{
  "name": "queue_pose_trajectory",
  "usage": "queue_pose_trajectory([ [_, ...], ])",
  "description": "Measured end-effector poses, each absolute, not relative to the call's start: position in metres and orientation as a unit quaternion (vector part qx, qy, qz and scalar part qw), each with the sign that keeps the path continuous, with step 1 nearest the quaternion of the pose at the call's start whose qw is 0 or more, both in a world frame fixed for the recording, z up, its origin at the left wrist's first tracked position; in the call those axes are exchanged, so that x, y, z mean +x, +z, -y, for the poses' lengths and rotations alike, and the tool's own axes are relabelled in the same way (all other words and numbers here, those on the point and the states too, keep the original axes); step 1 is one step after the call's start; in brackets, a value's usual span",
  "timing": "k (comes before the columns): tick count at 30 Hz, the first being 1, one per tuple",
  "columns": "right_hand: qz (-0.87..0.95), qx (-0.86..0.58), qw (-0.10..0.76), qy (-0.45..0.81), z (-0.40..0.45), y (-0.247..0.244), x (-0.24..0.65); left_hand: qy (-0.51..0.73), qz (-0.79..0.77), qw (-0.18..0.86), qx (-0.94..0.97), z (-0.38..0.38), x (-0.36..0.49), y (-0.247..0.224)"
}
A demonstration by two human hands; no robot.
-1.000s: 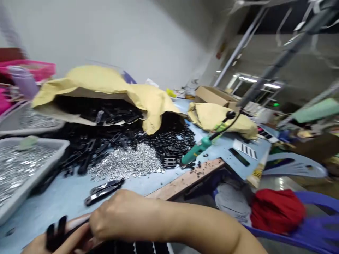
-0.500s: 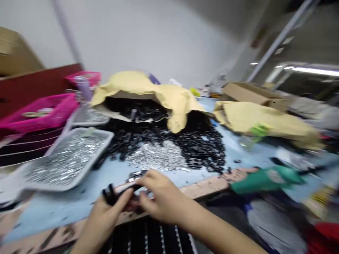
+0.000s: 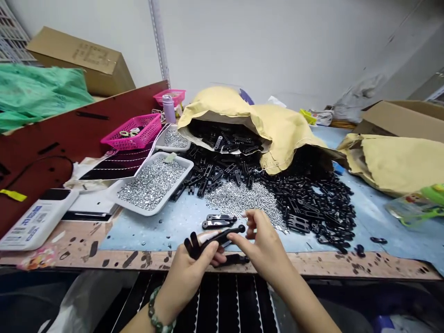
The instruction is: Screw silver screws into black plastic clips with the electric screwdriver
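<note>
My left hand point(image 3: 189, 273) grips a forked black plastic part point(image 3: 217, 239) whose prongs stick out to the left. My right hand point(image 3: 263, 243) is just to the right, its thumb against the part's rounded end and its other fingers raised apart. Just beyond the hands, two black-and-metal parts point(image 3: 218, 221) lie on the blue mat point(image 3: 156, 231). Another black part point(image 3: 236, 260) lies under my right wrist. Loose silver screws point(image 3: 239, 199) spread just ahead of my right fingers, beside a heap of black plastic parts point(image 3: 312, 208).
A grey tray of silver screws point(image 3: 173, 187) stands to the left, behind it a pink basket point(image 3: 132, 134). A yellow paper sack point(image 3: 222, 104) spills black parts. A wooden edge point(image 3: 312, 266) runs along the front, with a dark scalloped strip point(image 3: 229, 300) below.
The view has swung from tilted to level. My hands have moved apart slightly, and the black part now shows clearly in my left hand.
</note>
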State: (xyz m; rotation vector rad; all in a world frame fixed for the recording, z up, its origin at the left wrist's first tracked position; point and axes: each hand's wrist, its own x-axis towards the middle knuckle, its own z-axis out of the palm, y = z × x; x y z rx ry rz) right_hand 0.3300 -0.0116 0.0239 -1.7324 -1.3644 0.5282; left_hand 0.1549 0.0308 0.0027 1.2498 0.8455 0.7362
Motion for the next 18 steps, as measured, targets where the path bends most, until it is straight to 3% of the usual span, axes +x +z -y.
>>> queue_pose_trajectory([
  [5, 0.455, -0.596, 0.505, 0.427, 0.010, 0.018, 0.324, 0.328, -0.358, 0.720, 0.496, -0.035, 0.156, 0.005],
  [12, 0.369, -0.500, 0.538, 0.570, 0.000, 0.010, 0.320, 0.278, -0.358, 0.702, 0.549, -0.044, 0.157, 0.007],
  [15, 0.436, -0.508, 0.500, 0.549, -0.002, 0.006, 0.339, 0.225, -0.356, 0.689, 0.590, -0.054, 0.156, 0.010],
  [18, 0.505, -0.566, 0.479, 0.441, -0.007, -0.009, 0.357, 0.230, -0.381, 0.562, 0.697, -0.061, 0.151, 0.008],
])
